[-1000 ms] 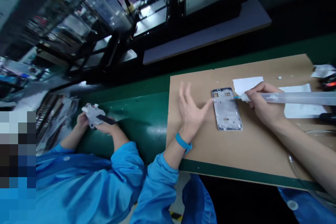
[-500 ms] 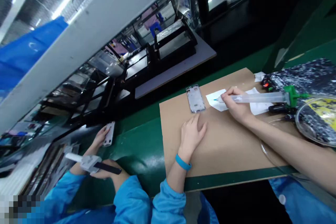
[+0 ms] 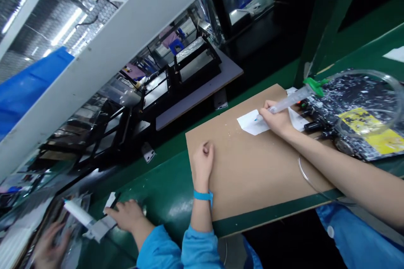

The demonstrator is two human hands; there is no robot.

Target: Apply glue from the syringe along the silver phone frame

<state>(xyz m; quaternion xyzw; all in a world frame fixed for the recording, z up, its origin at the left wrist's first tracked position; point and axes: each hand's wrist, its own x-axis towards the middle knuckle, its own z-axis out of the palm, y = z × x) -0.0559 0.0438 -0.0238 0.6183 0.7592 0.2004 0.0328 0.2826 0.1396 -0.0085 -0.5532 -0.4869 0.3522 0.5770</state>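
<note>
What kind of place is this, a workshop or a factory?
Most likely an electronics assembly line in a factory. A green conveyor belt runs past the workers, the right hand holds a glue syringe over white paper on a cardboard mat, and a co-worker's sleeve matches the blue uniform.

A long clear plastic syringe with a green end cap (image 3: 292,97) lies slanted, its cap raised to the right and its blue tip down on a small white paper sheet (image 3: 251,124), which lies flat on a brown cardboard board (image 3: 252,172)
</note>
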